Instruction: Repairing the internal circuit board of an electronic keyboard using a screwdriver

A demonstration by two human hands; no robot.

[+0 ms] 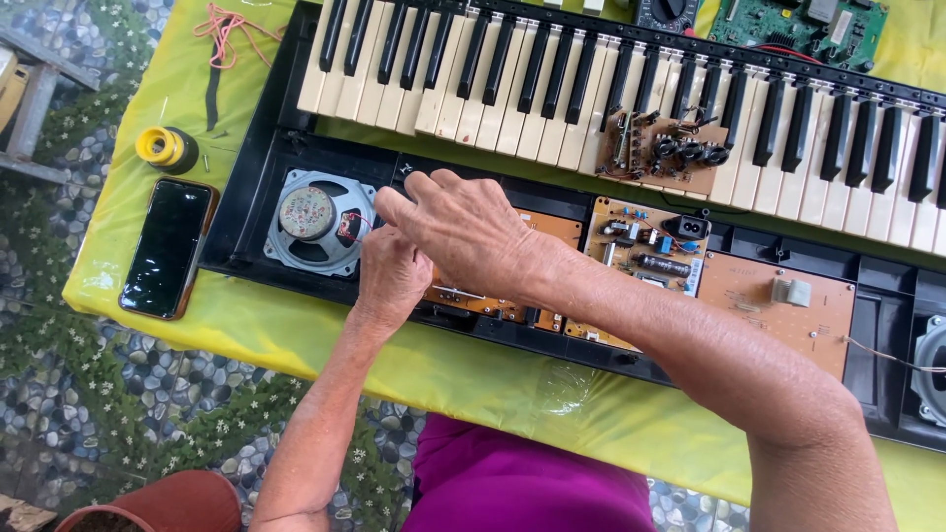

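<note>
An opened electronic keyboard lies on a yellow-green cloth, its black case (246,227) bare and its row of keys (552,89) lifted to the far side. A round grey speaker (307,215) sits in the case's left end, with a red wire at its terminal. My left hand (389,281) rests at the speaker's right edge, its fingertips hidden. Crossing over it, my right hand (458,232) points its loosely spread fingers toward the speaker terminal, with nothing visible in it. An orange-brown circuit board (552,229) is partly covered by both hands.
More boards lie right of the hands: a component board (650,246), a plain brown one (788,315), and a small one on the keys (655,148). A phone (168,246), a yellow roll (166,148) and red wires (227,25) lie left. A green board (798,25) is at the back.
</note>
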